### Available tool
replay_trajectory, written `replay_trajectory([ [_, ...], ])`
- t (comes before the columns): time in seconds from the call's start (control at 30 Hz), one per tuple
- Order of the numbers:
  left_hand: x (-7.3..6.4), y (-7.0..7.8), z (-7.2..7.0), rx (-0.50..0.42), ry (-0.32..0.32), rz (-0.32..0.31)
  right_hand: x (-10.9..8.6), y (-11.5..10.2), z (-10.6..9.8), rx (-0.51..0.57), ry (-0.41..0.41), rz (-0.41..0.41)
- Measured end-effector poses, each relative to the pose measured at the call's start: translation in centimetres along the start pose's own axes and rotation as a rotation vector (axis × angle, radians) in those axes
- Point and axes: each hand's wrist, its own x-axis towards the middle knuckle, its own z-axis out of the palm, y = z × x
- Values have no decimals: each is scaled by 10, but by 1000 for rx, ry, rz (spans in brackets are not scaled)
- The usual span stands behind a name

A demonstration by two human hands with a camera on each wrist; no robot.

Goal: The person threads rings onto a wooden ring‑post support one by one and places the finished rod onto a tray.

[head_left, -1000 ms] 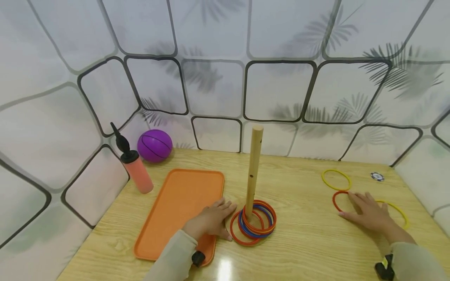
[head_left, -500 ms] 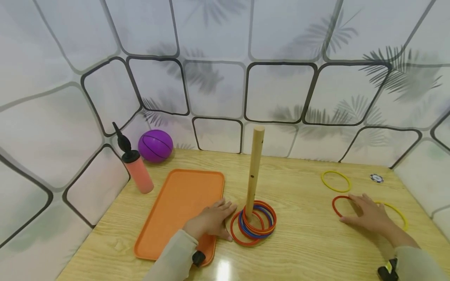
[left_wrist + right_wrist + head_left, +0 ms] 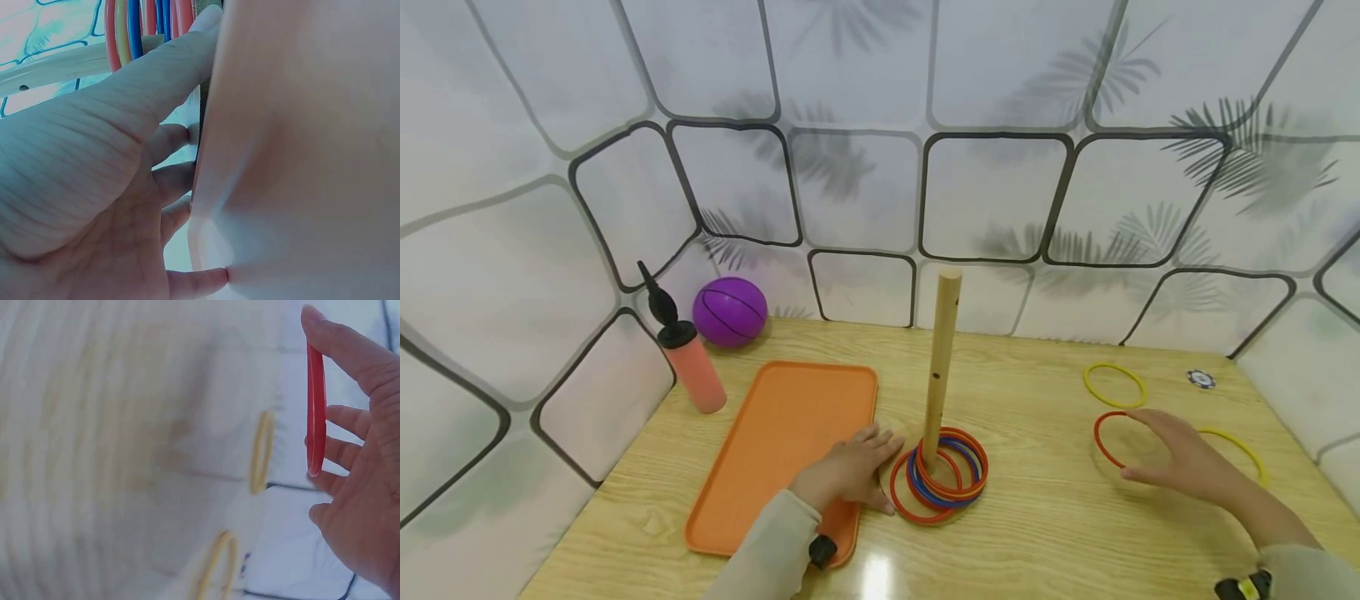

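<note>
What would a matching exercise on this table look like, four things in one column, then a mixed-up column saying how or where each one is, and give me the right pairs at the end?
Column one
1. Ball
2. Tray
3. Wooden pole
4. Right hand

Column two
A. Stands upright with rings around its base
B. Holds a red ring
C. Is purple with dark lines
D. Lies flat, with the left hand at its edge

Right pairs
1-C, 2-D, 3-A, 4-B
</note>
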Motion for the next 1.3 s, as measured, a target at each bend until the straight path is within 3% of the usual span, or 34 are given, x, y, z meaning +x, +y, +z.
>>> replay_trajectory([
  [0.27, 0, -1, 0, -4, 0, 0, 10, -49, -21, -17, 43, -129],
  [0.53, 2, -1, 2, 3, 8, 5, 24, -98, -55, -51, 88, -174],
  [0.87, 4, -4, 6, 7, 15, 0, 51, -161, -98, -30, 240, -370],
  [1.1, 4, -5, 5, 4, 20, 4, 71, -200, -122, 93, 209, -552],
  [1.3, 3, -4, 4, 4, 18, 11, 85, -227, -129, 344, 106, -647],
])
